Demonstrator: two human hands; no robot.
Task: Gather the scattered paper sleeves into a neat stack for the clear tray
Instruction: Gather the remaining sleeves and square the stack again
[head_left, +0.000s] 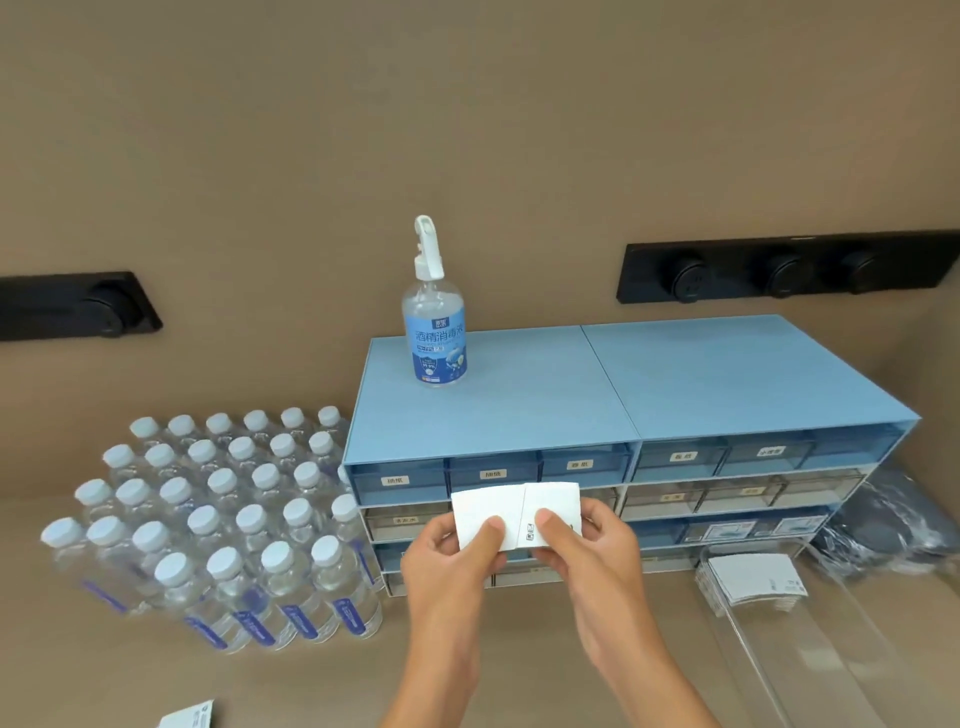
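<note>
Both hands are up at centre frame, holding white paper sleeves (514, 514) in front of the blue drawer organizer (623, 410). Left hand (452, 566) pinches the left part of the paper, thumb on its front face; right hand (587, 551) pinches the right part, thumb beside a small printed mark. A vertical edge runs down the middle of the white area, so it looks like two sleeves overlapped or being squared together; exact count cannot be told. The long axis of the held paper runs left-right across the frame, roughly level.

The clear tray (810, 649) sits at lower right, on the beige counter (519, 649), with a stack of sleeves (748, 579) already lying at its far end. From the held sleeves the tray lies to the right and lower in frame, so the right hand is the nearer one for the carry-over. One loose sleeve (189, 717) remains at the bottom left edge of the frame, partly cut off, well apart from both hands; the left hand is nearer to it.

Judgement: aligning step is in hand, task partway, with at least that stray left to collect. The held paper's long axis roughly matches the tray stack's, so little turning should be needed. Risk: thin paper sliding out of alignment in a two-thumb pinch.

Other items: a block of capped water bottles (223, 519) at left, and a spray bottle (435, 322) on the organizer top.
</note>
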